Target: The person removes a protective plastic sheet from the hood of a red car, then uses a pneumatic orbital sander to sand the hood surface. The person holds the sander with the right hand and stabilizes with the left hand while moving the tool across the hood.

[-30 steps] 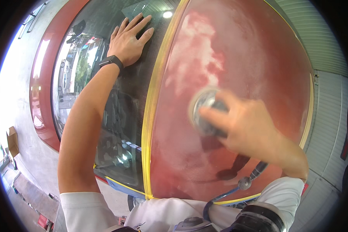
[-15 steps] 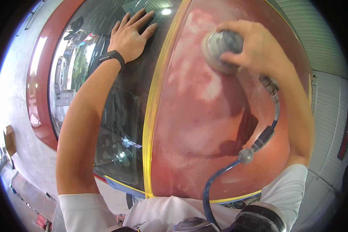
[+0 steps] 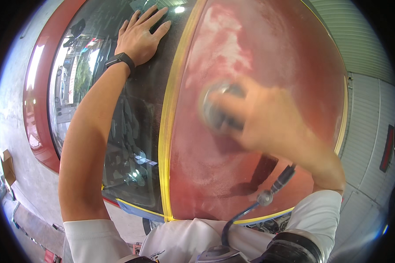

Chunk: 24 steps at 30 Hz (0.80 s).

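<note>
- Right hand curls round a grey-and-black disc sander, blurred, on the matte red panel.
- Left hand lies fingers apart on dark glossy glass.
- I'd keep the sander flat, clear of yellow tape.

Against half a second ago, the right hand and the round tool are lower on the red panel, closer to the yellow tape than in either earlier picture, and more blurred. The right forearm now hides the upper hose, whose round fitting sits nearer the body; the dark glass shifts slightly leftward in view
</note>
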Available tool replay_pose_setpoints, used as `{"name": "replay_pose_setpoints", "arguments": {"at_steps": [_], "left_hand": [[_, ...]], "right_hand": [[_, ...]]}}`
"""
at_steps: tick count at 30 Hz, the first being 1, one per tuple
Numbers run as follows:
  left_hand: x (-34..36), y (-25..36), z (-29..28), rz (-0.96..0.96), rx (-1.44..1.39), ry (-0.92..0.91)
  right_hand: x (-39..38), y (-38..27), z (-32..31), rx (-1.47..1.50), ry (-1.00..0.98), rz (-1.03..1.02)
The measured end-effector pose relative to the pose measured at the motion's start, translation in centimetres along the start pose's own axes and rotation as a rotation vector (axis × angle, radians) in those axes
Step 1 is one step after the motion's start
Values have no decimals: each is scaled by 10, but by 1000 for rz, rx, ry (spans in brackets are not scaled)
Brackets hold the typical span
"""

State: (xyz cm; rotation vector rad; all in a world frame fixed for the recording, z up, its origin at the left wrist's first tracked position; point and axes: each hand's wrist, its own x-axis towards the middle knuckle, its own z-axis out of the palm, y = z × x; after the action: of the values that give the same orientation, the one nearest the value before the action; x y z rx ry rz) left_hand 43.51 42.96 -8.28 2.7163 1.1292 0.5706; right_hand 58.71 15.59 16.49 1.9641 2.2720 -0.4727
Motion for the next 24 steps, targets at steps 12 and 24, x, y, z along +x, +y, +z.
{"name": "replay_pose_setpoints", "arguments": {"at_steps": [12,24], "left_hand": [[0,0,0,-24,-30,10],[7,-13,5,36,-55,28]], "right_hand": [[18,100,-30,-7,204,292],[-47,18,-1,5,67,180]]}}
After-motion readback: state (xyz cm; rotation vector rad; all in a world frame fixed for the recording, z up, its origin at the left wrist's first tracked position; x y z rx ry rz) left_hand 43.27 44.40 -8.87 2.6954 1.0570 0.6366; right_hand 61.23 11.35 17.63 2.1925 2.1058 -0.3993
